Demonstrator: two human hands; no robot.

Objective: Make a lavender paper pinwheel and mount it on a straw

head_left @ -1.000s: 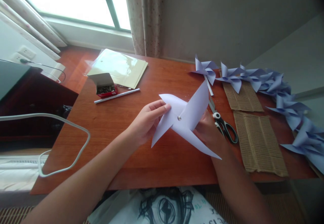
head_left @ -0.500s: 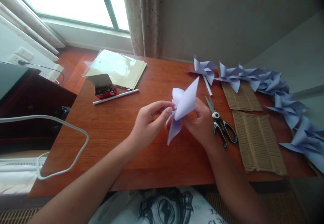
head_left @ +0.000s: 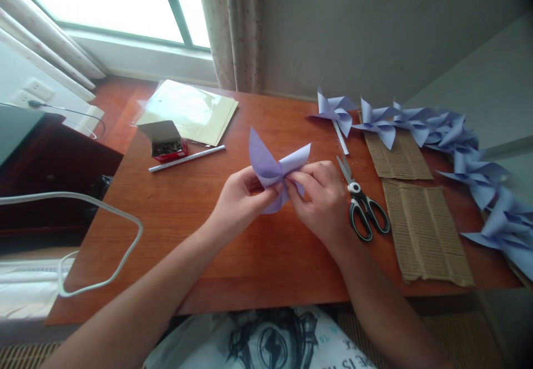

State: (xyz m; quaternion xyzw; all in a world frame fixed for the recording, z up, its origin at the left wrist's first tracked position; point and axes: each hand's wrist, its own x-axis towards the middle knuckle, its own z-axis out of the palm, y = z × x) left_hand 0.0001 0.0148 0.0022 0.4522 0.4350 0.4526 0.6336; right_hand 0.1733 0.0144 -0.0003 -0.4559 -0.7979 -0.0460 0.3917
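Note:
A purple paper pinwheel [head_left: 265,158] is held above the middle of the table, its blades curled. My left hand [head_left: 241,199] grips it from the left, with the thumb near the centre. From the right, my right hand [head_left: 318,197] pinches it close to the middle; the fingertips cover part of the centre. Just right of that hand lie black-and-white scissors [head_left: 361,202] with their blades slightly apart. A white paper stick [head_left: 187,158] rests at the left beside a small open red box [head_left: 170,149] of dark little pieces.
Several finished-looking pinwheels [head_left: 377,121] line the right and back edges, one on a stick [head_left: 340,138]. Two corrugated cardboard pieces [head_left: 428,230] lie at the right. Paper sheets in clear plastic [head_left: 187,110] sit at the back left. A white cable [head_left: 104,205] loops over the left edge.
The pinwheel has been turned, so its curled blades now face up and toward me. My right hand has come from behind it to the front and pinches near the centre.

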